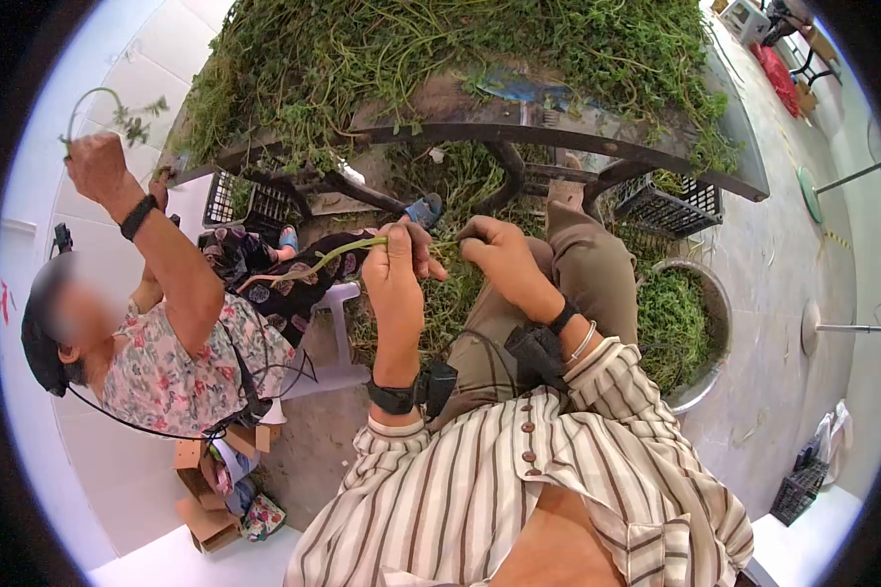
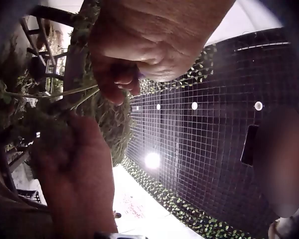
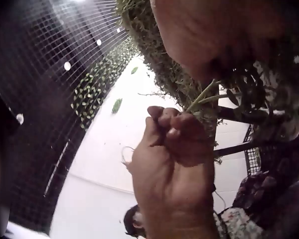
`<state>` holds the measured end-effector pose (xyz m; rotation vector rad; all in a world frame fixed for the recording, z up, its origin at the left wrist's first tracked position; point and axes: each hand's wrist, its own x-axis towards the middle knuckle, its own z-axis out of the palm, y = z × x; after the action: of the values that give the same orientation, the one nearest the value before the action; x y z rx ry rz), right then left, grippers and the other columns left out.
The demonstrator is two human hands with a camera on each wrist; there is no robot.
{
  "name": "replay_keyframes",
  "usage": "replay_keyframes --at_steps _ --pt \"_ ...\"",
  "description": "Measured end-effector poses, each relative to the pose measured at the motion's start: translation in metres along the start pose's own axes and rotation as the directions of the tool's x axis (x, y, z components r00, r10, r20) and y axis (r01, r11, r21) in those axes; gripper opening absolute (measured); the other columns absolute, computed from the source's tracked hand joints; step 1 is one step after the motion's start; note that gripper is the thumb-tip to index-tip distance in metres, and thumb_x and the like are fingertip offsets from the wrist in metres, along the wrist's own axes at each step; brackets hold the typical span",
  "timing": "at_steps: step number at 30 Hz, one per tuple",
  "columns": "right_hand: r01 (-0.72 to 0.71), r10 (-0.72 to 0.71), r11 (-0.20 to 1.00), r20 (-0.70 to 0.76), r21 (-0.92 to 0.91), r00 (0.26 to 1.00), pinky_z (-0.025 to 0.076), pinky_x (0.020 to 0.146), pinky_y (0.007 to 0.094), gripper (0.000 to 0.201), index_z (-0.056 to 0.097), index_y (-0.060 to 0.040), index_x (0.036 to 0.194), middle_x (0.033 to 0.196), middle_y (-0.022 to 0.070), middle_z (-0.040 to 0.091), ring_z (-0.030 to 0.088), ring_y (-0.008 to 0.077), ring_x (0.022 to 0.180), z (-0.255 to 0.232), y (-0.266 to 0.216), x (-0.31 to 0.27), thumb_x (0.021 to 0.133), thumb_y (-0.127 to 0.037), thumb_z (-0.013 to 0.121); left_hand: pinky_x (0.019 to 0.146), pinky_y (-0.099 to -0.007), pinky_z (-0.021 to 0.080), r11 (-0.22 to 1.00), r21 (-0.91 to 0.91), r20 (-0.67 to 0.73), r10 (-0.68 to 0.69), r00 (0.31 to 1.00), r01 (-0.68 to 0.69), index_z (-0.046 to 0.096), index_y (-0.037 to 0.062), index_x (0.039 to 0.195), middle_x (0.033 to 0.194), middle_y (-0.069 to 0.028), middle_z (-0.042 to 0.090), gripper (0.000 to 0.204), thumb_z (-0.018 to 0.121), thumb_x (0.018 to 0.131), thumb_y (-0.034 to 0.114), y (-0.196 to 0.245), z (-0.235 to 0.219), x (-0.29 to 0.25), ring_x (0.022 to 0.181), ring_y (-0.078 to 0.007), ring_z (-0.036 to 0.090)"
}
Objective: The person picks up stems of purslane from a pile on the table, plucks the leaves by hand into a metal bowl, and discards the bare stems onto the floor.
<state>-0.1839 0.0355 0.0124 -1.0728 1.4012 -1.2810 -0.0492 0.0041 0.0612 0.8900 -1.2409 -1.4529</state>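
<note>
My left hand grips a long green plant stem, whose pale end droops out to the left. Close beside it, my right hand pinches the leafy side of the same plant between thumb and fingers. Two thin stalks span the small gap between the hands in the left wrist view. From the right wrist view, the left hand curls its fingers around the stems, and the right hand is above. The right fingertips are mostly hidden there.
A table heaped with green plants stands in front. Below it are black crates and scattered greens. A round tub of greens sits to the right. On the left, another person sits holding up a stem.
</note>
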Motion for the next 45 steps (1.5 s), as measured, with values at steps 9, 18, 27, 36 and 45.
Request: replay_keyframes --at_steps 9,18,27,36,45 --pt "-0.189 0.260 0.680 0.008 0.708 0.965 0.027 0.044 0.0206 0.010 0.051 -0.0043 0.086 0.064 -0.0019 0.045 0.037 0.0060 0.050 -0.039 0.000 0.001 0.083 -0.013 0.046 0.043 -0.0245 0.039 0.990 -0.038 -0.210 0.124 0.970 -0.135 0.047 0.0040 0.076 0.064 -0.0008 0.040 0.029 0.038 0.095 0.025 0.031 -0.006 0.010 0.049 -0.0072 0.033" --pt "-0.236 0.177 0.766 0.157 0.598 0.972 0.033 0.052 0.0213 0.013 0.056 -0.0071 0.093 0.070 -0.0023 0.050 0.042 0.0068 0.056 -0.024 -0.011 -0.006 0.084 -0.016 0.051 0.043 -0.0247 0.040 0.977 -0.138 -0.217 0.129 0.968 -0.161 0.048 0.0034 0.075 0.063 -0.0008 0.041 0.030 0.040 0.095 0.024 0.028 0.001 0.013 0.048 -0.0071 0.035" --pt "0.171 -0.163 0.983 0.104 -0.068 0.981 0.042 0.063 0.0266 0.022 0.057 0.0043 0.091 0.077 0.0095 0.058 0.050 0.0109 0.069 -0.002 -0.026 -0.017 0.077 -0.013 0.058 0.043 -0.0245 0.042 0.982 -0.150 -0.142 0.096 0.985 -0.117 0.050 0.0017 0.076 0.063 -0.0006 0.041 0.031 0.041 0.094 0.026 0.024 0.014 0.007 0.048 -0.0074 0.036" --pt "0.072 -0.070 0.991 -0.023 0.109 0.997 0.039 0.054 0.0251 0.017 0.057 0.0039 0.082 0.066 0.0051 0.055 0.048 0.0097 0.059 -0.009 -0.003 0.001 0.078 -0.012 0.053 0.043 -0.0247 0.042 0.993 -0.099 -0.104 0.052 0.993 -0.063 0.050 0.0008 0.077 0.063 -0.0010 0.041 0.031 0.039 0.095 0.024 0.017 0.016 0.003 0.049 -0.0069 0.035" --pt "-0.160 0.211 0.425 0.074 0.891 0.975 0.028 0.045 0.0216 0.014 0.052 -0.0096 0.087 0.068 -0.0023 0.048 0.039 0.0061 0.053 -0.030 -0.012 0.000 0.088 -0.022 0.045 0.041 -0.0256 0.040 0.978 -0.143 -0.272 0.108 0.956 -0.151 0.047 0.0036 0.074 0.061 -0.0002 0.039 0.030 0.041 0.094 0.025 0.028 -0.001 0.015 0.045 -0.0070 0.033"
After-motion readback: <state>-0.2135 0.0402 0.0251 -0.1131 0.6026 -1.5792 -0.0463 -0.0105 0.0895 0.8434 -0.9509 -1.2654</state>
